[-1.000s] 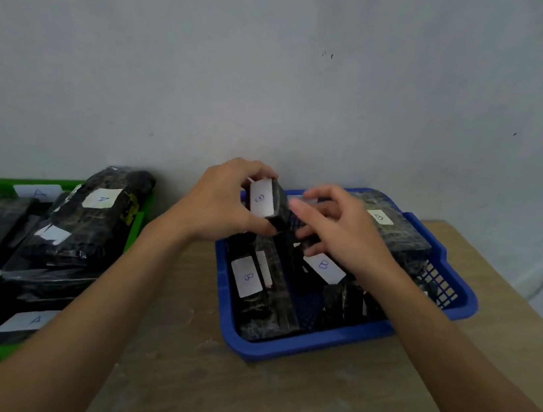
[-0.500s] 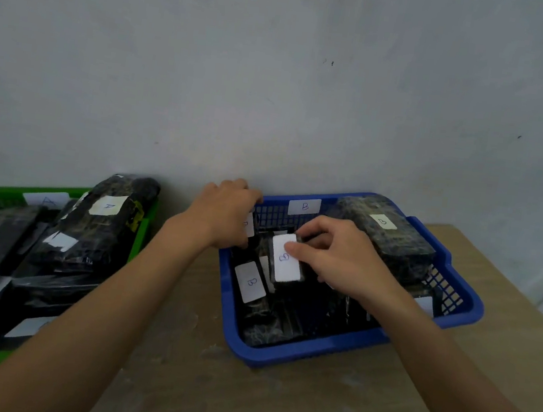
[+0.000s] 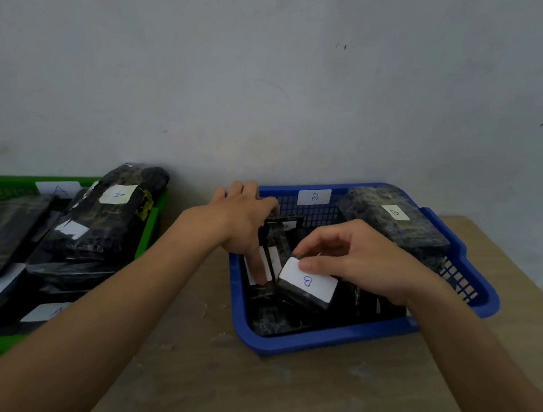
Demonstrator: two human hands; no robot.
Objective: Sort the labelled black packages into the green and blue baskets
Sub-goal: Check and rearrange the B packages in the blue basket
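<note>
The B-labelled package (image 3: 304,288) has turned crosswise and sunk lower inside the blue basket (image 3: 331,343). The right hand (image 3: 369,263) has its grip pinched on the package's far edge. The left hand (image 3: 243,223) straddles the basket's left rim, thumb on a neighbouring package (image 3: 263,294); I cannot tell its grip.

Left hand (image 3: 243,226): at the far-left corner of the blue basket (image 3: 332,338), fingers curled over its rim, thumb reaching inside.
Right hand (image 3: 362,263): over the blue basket's middle, fingertips pinching a package (image 3: 303,291).

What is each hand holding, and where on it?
Right hand pinches the B-labelled package by its far edge. Left hand: thumb on a neighbouring package, grip unclear.
</note>
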